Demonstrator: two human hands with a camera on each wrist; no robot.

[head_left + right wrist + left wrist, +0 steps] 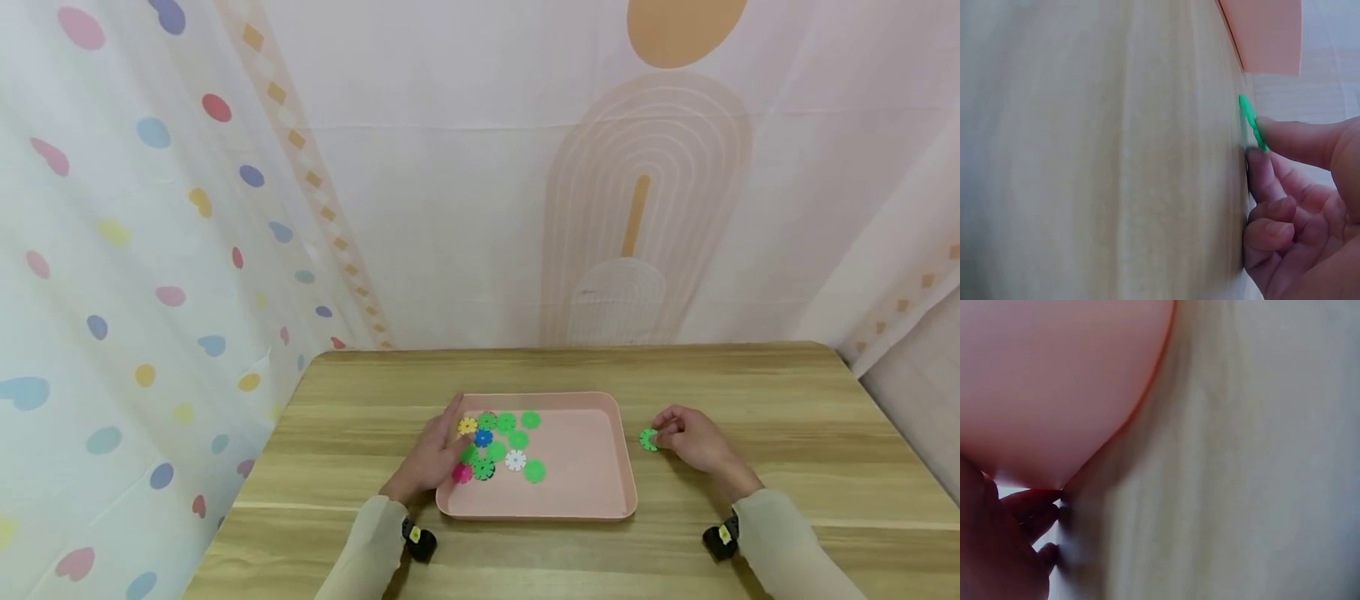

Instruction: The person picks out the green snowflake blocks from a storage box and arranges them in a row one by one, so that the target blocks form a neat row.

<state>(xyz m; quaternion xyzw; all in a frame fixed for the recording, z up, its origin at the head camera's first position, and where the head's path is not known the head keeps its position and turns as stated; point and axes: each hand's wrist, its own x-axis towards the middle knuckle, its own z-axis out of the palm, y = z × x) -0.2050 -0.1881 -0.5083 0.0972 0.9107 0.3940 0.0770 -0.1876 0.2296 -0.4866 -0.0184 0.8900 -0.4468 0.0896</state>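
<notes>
A shallow pink tray [581, 467] lies on the wooden table, with several flower-shaped plastic discs gathered in its left half. Most are green, like the disc [534, 471] near the front; a yellow disc [468, 425], a blue disc [483, 437], a white disc [515, 460] and a pink disc [462, 473] lie among them. My left hand [431, 454] holds the tray's left side, thumb over the rim and fingers along the outside. Right of the tray, my right hand [693, 437] pinches a green notched disc [1249, 115] between thumb and finger, close over the tabletop.
The wooden table [525, 558] extends around the tray on all sides. Behind it hangs a pale patterned curtain [465, 208], and a dotted curtain [150, 250] runs down the left. Each wrist bears a small black camera [422, 546].
</notes>
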